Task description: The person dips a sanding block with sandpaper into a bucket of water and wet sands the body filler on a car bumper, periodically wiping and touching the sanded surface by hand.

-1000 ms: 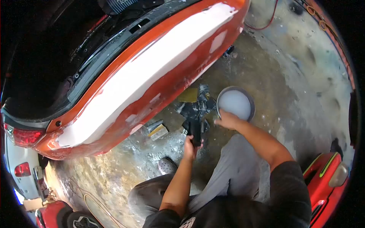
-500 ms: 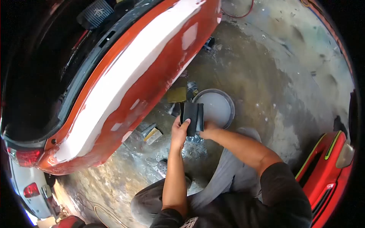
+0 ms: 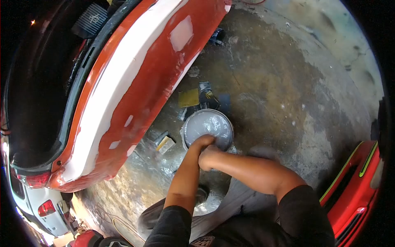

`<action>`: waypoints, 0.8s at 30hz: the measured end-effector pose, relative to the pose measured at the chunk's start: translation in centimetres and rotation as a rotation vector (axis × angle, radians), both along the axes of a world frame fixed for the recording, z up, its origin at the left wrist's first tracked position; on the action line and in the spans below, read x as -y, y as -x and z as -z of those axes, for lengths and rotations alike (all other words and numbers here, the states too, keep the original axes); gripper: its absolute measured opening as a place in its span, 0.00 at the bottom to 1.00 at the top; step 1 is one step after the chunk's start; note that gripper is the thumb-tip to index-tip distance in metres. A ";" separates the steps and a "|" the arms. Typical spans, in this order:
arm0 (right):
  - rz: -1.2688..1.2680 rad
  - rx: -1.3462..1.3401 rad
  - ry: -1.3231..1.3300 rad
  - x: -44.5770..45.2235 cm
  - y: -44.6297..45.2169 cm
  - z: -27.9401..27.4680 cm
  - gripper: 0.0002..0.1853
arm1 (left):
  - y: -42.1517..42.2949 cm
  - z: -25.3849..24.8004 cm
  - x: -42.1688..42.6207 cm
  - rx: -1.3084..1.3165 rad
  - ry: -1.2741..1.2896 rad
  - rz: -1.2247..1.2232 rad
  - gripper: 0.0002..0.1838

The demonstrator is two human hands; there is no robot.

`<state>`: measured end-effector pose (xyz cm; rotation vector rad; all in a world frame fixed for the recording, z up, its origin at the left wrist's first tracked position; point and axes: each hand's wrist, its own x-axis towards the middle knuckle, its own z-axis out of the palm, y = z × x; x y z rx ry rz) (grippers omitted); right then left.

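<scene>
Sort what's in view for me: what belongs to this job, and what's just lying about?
Likely the job:
bucket of cloudy liquid, left hand and right hand at it
white-patched orange bumper
yellow sheet

Likely just lying about:
red bumper, far right
striped item, upper left

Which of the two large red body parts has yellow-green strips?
The right-hand part, at the frame's edge: yellow-green strips near its top. The left-hand part has a broad white band instead.
</scene>
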<state>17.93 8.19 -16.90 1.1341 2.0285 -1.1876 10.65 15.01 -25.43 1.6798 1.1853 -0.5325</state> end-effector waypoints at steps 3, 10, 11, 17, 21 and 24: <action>0.223 -0.105 -0.179 -2.8 -2.3 -0.8 0.19 | 0.0 -0.9 -0.4 0.110 0.011 0.055 0.25; 0.571 -0.216 -0.194 -8.1 -7.5 -2.4 0.34 | 6.9 -2.3 4.3 0.433 -0.113 -1.003 0.21; 0.579 -0.280 -0.179 -8.0 -6.6 -2.7 0.35 | 7.0 -5.2 4.9 0.598 -0.049 -1.245 0.19; 0.602 -0.694 -0.141 -7.7 -1.1 -2.6 0.40 | 7.3 -12.4 7.1 0.944 -0.028 -1.566 0.17; 0.622 -0.713 -0.192 -7.5 -1.0 -3.4 0.37 | 8.6 -13.0 7.5 1.059 0.061 -1.544 0.22; 0.679 -0.645 -0.230 -7.0 -1.5 -5.3 0.36 | 8.9 -13.6 7.8 1.031 -0.087 -1.470 0.24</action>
